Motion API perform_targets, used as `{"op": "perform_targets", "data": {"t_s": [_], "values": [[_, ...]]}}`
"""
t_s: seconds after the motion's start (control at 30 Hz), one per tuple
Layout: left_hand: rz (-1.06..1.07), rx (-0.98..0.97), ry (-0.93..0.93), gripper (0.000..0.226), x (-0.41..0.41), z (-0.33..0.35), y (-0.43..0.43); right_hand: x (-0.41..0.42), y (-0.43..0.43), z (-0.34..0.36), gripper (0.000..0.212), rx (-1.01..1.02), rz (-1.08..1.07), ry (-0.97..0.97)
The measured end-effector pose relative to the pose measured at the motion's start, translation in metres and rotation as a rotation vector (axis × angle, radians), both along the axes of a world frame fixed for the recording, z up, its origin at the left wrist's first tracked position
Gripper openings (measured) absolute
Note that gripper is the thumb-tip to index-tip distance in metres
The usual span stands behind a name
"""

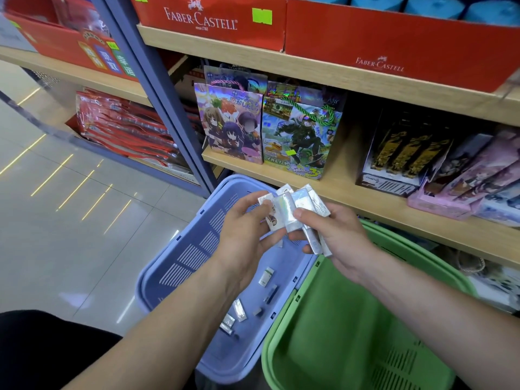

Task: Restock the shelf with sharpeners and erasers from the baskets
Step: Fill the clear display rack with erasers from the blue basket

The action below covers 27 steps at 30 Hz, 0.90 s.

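Head view, both hands' fingers [302, 213] clasping fanned packets [292, 209], probably erasers, above blue basket [180, 249]

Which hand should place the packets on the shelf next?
Right, likely. The right hand grips most of the packets and is nearer the shelf; the left hand only steadies them.

A stationery shop is shown. A wooden shelf [351, 192] on a blue metal upright [157, 88] is stocked with goods for sale. Above the shelf, red Faber-Castell display boxes [213, 21] with green price stickers [262, 16] are lined up. On the shelf, cartoon gift bags [230, 125] and boxed pen sets [399, 156] are stood in rows. Below the shelf, a blue basket [180, 249] and a green basket [337, 333] are set on a tiled floor [70, 220].
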State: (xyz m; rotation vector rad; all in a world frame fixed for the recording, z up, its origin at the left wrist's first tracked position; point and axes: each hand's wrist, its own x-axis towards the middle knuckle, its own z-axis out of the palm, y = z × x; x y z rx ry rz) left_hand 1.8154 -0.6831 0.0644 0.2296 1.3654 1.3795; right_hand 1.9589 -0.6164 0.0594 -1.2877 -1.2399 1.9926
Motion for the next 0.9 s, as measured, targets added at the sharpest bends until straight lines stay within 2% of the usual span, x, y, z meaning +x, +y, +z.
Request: {"op": "perform_targets", "data": {"t_s": [0.13, 0.23, 0.37, 0.53, 0.7, 0.9], "values": [[-0.032, 0.039, 0.051, 0.049, 0.000, -0.002, 0.002, -0.001, 0.001, -0.002, 0.020, 0.035, 0.088, -0.001], [-0.034, 0.052, 0.021, 0.063, -0.003, -0.002, 0.003, -0.002, 0.001, -0.003, 0.022, 0.024, 0.151, 0.025], [-0.075, 0.040, 0.010, 0.043, -0.005, -0.002, 0.003, -0.003, 0.001, -0.002, 0.024, 0.015, 0.209, 0.046], [-0.087, 0.022, -0.008, 0.033, -0.007, -0.005, 0.003, -0.004, 0.001, 0.000, 0.019, -0.070, 0.151, 0.087], [-0.050, 0.009, -0.051, 0.030, -0.007, -0.003, 0.005, -0.006, 0.003, 0.000, 0.018, -0.117, 0.065, 0.104], [0.019, -0.061, 0.033, 0.035, -0.014, -0.005, 0.006, -0.004, 0.010, -0.001, 0.011, -0.129, -0.027, 0.125]]}}
